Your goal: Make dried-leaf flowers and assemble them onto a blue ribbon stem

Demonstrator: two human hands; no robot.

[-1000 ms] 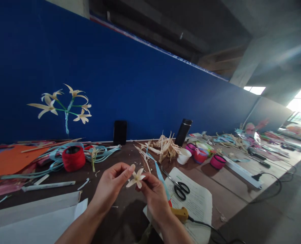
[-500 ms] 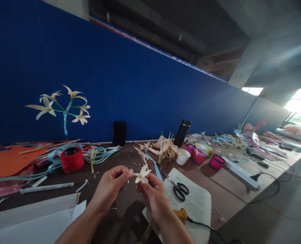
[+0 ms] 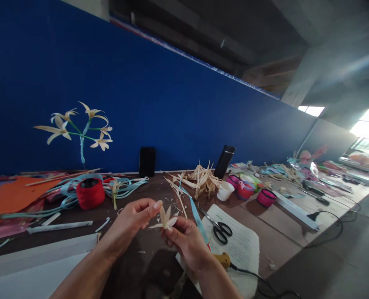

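A small cream flower (image 3: 166,222) with narrow pointed petals is held over the dark table. My right hand (image 3: 186,238) is closed on its base, thumb and fingers pinched together. The closed thumb and forefinger of my left hand (image 3: 137,218) are at the tip of its upper petal and seem to pinch it. Another petal points left, free of both hands. Pale scraps lie on the table around them. Beyond my right hand are black-handled scissors (image 3: 221,231) on a printed booklet (image 3: 243,245), and a yellow-handled corded tool (image 3: 223,260).
A stem of cream flowers (image 3: 82,145) stands at the blue partition (image 3: 178,104). Along the back are a red spool (image 3: 90,193), a black phone (image 3: 147,162), dried husks (image 3: 201,180), a white cup (image 3: 225,191) and a black flask (image 3: 224,162). A white power strip (image 3: 296,210) lies to the right.
My left fingers have left the flower's left petal and moved up to its upper petal. The flower has turned and shifted slightly left in my right hand.
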